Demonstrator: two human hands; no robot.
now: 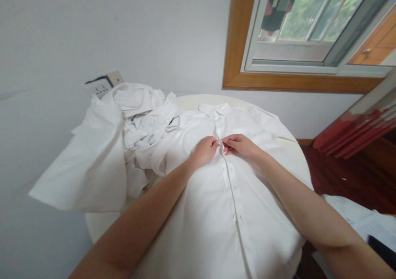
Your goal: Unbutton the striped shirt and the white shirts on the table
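A white button-up shirt (204, 213) lies spread over a round table, its collar at the far side and its front placket running toward me. Both hands meet at the placket, below the collar. My left hand (204, 150) pinches the left edge of the placket between thumb and fingers. Opposite it, my right hand (239, 145) grips the right edge, fingertips close to the left ones. Any button between the fingertips is too small to make out. Lower down, the two front edges run alongside each other.
A heap of crumpled white clothes (145, 122) sits at the table's left, part of it hanging over the edge. The round table (295, 159) stands by a wall with a socket (100, 86). A wood-framed window (233, 35), a red curtain (355, 128) and more white fabric (365, 219) are at right.
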